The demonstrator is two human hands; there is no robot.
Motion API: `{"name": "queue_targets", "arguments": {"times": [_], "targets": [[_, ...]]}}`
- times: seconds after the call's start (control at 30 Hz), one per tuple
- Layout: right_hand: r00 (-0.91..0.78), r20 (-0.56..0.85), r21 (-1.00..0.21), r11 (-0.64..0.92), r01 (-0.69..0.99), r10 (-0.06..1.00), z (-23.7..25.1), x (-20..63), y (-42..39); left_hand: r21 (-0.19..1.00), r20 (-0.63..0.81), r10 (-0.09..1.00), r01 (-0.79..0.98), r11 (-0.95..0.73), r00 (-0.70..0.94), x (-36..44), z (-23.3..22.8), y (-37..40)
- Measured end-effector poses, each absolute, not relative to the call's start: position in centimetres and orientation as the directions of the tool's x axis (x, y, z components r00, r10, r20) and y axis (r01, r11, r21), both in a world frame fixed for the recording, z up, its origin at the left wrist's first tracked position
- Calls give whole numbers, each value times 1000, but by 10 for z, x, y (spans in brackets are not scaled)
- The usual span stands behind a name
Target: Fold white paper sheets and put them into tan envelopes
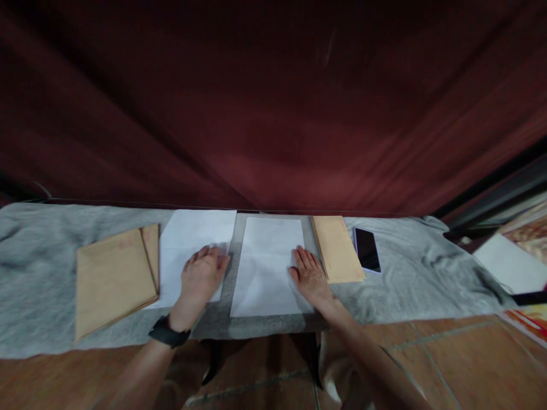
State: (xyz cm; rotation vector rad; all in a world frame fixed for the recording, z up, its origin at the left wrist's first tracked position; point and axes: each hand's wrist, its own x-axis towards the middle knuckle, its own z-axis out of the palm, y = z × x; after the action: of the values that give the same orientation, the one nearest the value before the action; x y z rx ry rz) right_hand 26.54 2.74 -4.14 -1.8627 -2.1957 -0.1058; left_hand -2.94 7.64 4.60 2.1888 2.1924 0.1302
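Note:
My left hand (201, 274), with a dark watch (168, 332) on its wrist, rests palm down on the left white paper (183, 230). Its fingers are slightly bent, the thumb apart near the paper's right edge. A second white sheet (267, 285), with a faint crease across it, lies flat in the middle. On its right edge my right hand (311, 279) lies flat with fingers stretched out. Just right of that hand is a stack of narrow brown envelopes (339, 250). Larger brown envelopes (113, 273) overlap at the left, beside the left paper.
A grey cloth (410, 267) covers the long surface. Right of the narrow envelopes lies a phone (367, 249), its screen dark. A dark red curtain (265, 114) hangs along the back. Tiled floor (448, 353) shows in front, with printed items (530, 322) at the far right.

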Motion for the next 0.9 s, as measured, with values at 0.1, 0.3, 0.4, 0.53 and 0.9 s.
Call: {"name": "queue_targets", "arguments": {"times": [0.1,0.3,0.4,0.53,0.9], "targets": [[-139,235,-111,168,979,962,-41,266,27,194,136,955,938,-286,263,-12,32,64],[-149,246,-138,187,973,958,-41,269,28,356,-91,708,687,-633,700,26,9,16],[-164,232,-139,199,970,959,-39,272,28,312,-176,686,701,-641,706,32,16,4],[-190,208,-145,223,964,959,-37,276,29,278,-221,679,712,-645,700,33,27,4],[-409,91,-416,408,813,908,-13,311,26,524,-76,705,630,-573,705,3,45,34]]}}
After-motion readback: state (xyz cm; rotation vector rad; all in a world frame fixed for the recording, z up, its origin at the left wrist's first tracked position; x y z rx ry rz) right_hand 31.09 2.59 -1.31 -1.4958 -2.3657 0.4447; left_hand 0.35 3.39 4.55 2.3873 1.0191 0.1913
